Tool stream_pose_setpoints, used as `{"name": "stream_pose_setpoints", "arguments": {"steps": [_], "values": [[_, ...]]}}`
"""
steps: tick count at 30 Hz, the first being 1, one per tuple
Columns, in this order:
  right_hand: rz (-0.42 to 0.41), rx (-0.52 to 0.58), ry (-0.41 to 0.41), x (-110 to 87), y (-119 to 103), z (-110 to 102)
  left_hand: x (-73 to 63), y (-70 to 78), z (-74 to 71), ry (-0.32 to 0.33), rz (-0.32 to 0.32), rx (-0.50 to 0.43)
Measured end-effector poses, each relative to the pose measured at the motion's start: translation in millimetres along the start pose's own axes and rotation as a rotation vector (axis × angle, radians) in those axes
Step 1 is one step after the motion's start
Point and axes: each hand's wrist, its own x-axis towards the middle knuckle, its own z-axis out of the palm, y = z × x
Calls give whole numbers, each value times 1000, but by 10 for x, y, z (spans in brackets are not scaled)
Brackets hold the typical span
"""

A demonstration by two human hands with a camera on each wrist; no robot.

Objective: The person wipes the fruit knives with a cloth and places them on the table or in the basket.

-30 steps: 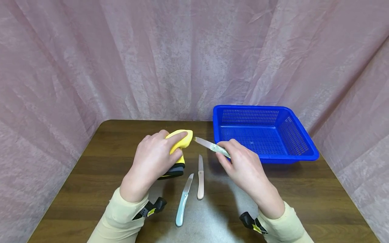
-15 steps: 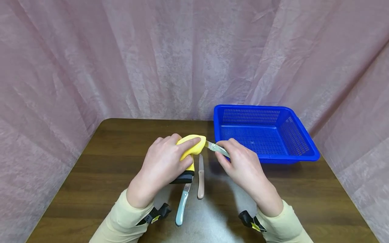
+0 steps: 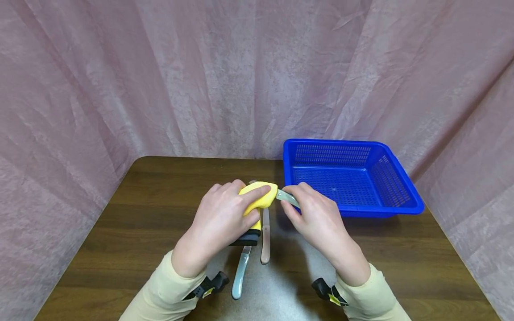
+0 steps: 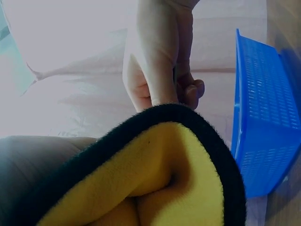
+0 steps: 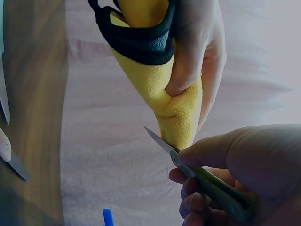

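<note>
My left hand [image 3: 222, 216] grips a folded yellow cloth [image 3: 259, 192] with black and grey edging. A folding knife with a pale green handle [image 3: 287, 198] is pinched in my right hand [image 3: 317, 214]. Its blade lies against the cloth, mostly hidden in the head view; the right wrist view shows the blade [image 5: 159, 140] beside the cloth's lower end, close to my right thumb. Below the hands, a knife with a teal handle [image 3: 240, 276] and one with a beige handle [image 3: 265, 245] lie on the table. The cloth and left hand partly cover the teal knife's blade.
A blue plastic basket [image 3: 381, 208] with perforated walls stands at the back right, just beyond my right hand. The brown wooden table [image 3: 120, 249] ends at the back against a pink curtain [image 3: 201, 89].
My left hand has moved right with the cloth, up to the knife's handle, and the blade is now mostly covered. The right hand has shifted slightly left.
</note>
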Motion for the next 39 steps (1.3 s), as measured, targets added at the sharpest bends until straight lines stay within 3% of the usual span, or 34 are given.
{"name": "stream_pose_setpoints", "arguments": {"steps": [18,30,39], "values": [[-8,3,-5,-17,-25,-31,-2,-54,0,20,6,24],[-11,9,-5,-14,-17,-36,-7,-119,-38,-33,-52,10],[-6,8,0,-14,-17,-57,-5,-192,-33,-24,-80,20]]}}
